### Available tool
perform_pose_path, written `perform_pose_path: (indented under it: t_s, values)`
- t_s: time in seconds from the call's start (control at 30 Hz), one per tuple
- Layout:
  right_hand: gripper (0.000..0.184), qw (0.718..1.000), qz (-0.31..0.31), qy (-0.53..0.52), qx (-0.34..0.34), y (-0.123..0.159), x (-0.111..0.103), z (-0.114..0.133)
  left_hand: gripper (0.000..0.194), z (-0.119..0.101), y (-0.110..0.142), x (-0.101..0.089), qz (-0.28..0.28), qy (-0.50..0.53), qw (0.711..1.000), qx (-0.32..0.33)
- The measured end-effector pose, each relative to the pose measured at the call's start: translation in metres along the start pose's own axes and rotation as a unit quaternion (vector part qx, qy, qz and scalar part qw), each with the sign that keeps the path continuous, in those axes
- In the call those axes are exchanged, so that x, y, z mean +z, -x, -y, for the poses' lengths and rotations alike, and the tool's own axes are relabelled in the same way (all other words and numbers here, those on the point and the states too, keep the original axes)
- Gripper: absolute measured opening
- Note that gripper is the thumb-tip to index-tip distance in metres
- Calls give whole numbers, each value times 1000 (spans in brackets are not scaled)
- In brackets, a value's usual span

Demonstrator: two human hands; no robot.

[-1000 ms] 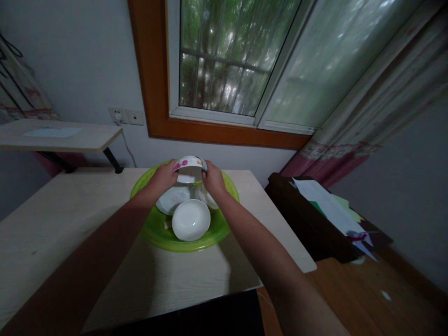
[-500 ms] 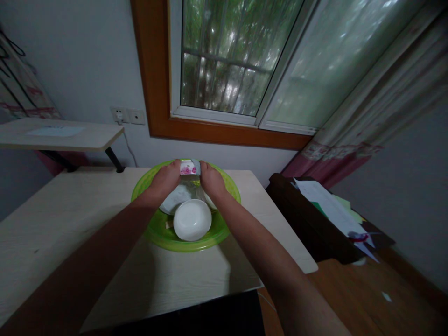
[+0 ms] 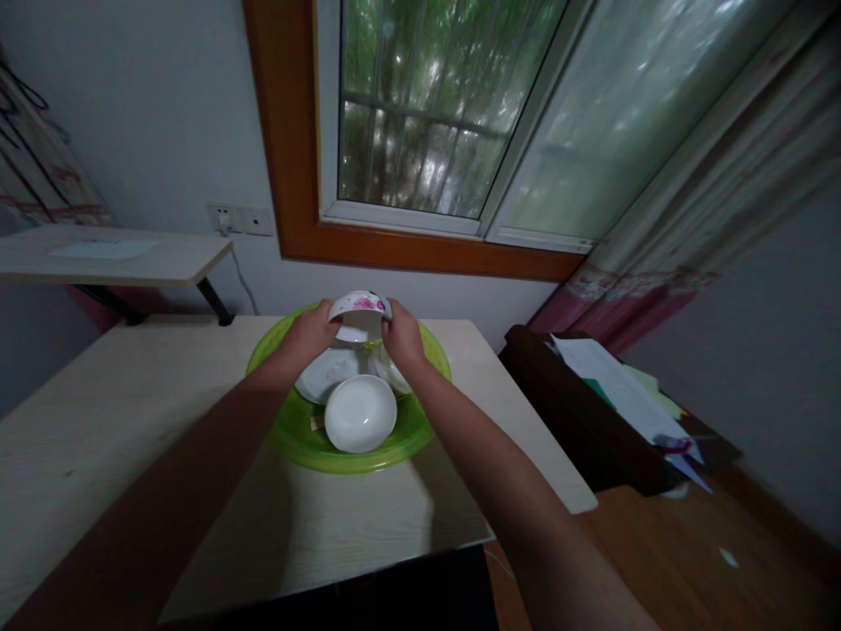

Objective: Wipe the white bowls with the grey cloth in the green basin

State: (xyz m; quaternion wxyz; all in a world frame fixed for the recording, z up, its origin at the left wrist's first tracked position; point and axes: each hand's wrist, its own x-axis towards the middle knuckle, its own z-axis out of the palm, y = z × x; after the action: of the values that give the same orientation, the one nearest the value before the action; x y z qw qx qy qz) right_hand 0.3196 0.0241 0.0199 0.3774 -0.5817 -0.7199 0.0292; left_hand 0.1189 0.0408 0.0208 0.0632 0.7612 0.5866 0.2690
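Note:
Both my hands hold a white bowl with pink flowers above the far side of a green plastic basin on a pale wooden table. My left hand grips the bowl's left rim and my right hand grips its right rim; the bowl is tilted with its opening facing down towards me. Inside the basin lie a white bowl nearest me, a white plate to the left, and another white dish partly hidden under my right hand.
A window with a wooden frame fills the wall behind the table, with a curtain at the right. A small side table stands at the left. A dark low cabinet with papers sits right of the table, above the wooden floor.
The flowered bowl was lowered into the basin between my hands half a second ago and is now lifted and tilted again. The other dishes have not moved.

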Motion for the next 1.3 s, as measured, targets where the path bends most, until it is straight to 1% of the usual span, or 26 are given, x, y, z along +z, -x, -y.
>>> perform_pose_path:
  t_s: [0.1,0.17,0.3,0.43,0.53,0.6,0.7,0.8,0.87,0.97,1.03,1.13,1.23,1.3]
  values:
    - [42,1000,8,-8,-6,0,1,-2,35,3,-2,2,15,39,999,9]
    - [41,1000,21,7,-7,1,0,-1,33,2,-2,1,16,37,999,-3]
    - [46,995,54,82,-17,2,-4,7,32,-4,4,-7,22,-13,1000,-13]
    - [46,981,81,166,-51,5,-7,18,33,-13,11,-12,15,-85,996,-5]
    - [47,977,84,186,-56,6,-7,22,32,-19,14,-15,11,-120,993,-2]
    - [48,980,80,176,-45,6,-6,21,32,-22,15,-16,8,-127,992,-6]
    - [48,989,64,133,-24,4,-4,16,35,-24,15,-19,-5,-119,993,-2]
    - [47,997,36,69,-9,2,-4,10,38,-20,13,-20,-22,-89,996,15]
    - [47,999,22,31,-6,1,-3,6,38,-16,10,-18,-31,-66,997,9]
    - [49,1000,16,-14,-8,0,-1,1,35,-8,6,-14,-18,-41,999,-24]
    - [48,999,18,-34,-15,-1,1,-1,32,-4,4,-11,-1,-25,999,-23]
    - [45,999,25,-30,-13,0,1,-1,30,-1,4,-9,2,-1,1000,-5]
    - [45,999,36,13,-2,2,-2,1,28,-2,5,-10,-2,1,1000,-5]
    - [47,998,41,51,-1,3,-4,4,29,-4,6,-12,5,-15,1000,-8]
